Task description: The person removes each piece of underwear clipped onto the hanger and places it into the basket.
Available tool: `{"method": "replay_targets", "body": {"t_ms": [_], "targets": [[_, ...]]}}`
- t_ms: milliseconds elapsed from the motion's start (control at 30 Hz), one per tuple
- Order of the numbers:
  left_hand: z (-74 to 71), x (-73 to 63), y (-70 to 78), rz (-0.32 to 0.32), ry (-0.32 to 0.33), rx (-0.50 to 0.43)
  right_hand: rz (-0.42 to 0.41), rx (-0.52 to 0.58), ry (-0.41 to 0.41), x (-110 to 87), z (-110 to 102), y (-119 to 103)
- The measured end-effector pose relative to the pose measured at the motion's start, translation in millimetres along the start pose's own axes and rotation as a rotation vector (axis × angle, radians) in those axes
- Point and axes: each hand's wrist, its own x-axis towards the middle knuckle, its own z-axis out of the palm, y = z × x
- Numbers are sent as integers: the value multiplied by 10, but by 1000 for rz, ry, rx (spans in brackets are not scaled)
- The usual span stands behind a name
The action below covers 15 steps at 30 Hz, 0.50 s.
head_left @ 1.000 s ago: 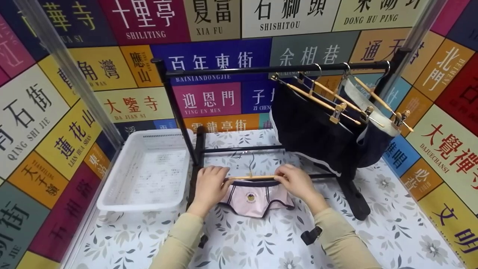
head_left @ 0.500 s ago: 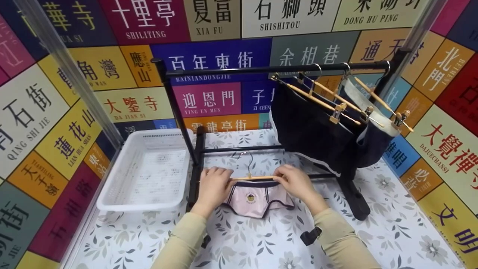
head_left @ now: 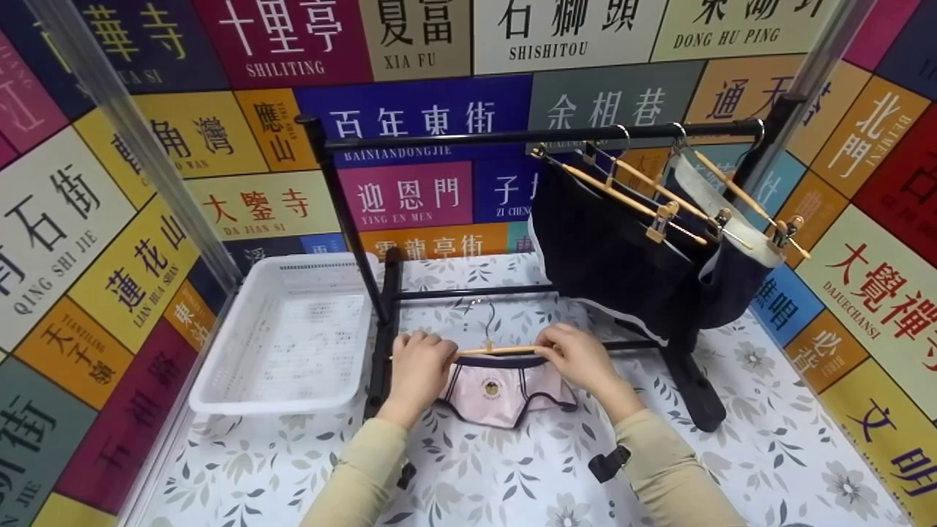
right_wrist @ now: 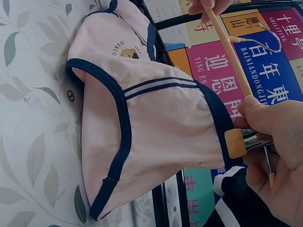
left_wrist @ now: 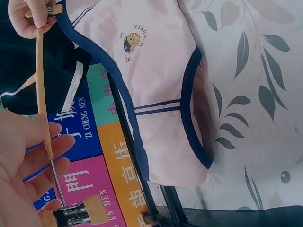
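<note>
In the head view, a wooden clip hanger (head_left: 505, 350) with a metal hook lies across the middle, above pink underpants (head_left: 489, 395) trimmed in navy. My left hand (head_left: 423, 369) grips the left part of its bar. The left wrist view shows that end's clip (left_wrist: 80, 213) beside my fingers, apart from the waistband. My right hand (head_left: 585, 359) holds the hanger's right end. There, in the right wrist view, a wood-padded clip (right_wrist: 236, 143) bites the navy waistband. A small round bear print (left_wrist: 132, 42) marks the pink front.
A black garment rack (head_left: 468, 140) stands behind, with dark shorts (head_left: 607, 241) and other dark garments on clip hangers at its right. To the left sits a white plastic basket (head_left: 285, 406). Sign-printed walls enclose the floral tabletop (head_left: 468, 483).
My left hand has shifted slightly right along the bar, and the hanger's left end now pokes out beyond it. The hook has moved a little left. My right hand stays nearly still.
</note>
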Motion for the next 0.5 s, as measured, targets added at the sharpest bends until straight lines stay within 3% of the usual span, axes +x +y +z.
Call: {"method": "replay_targets", "body": {"t_ms": [500], "targets": [[34, 5, 1, 23, 79, -4, 2, 45, -28, 5, -41, 26]]}}
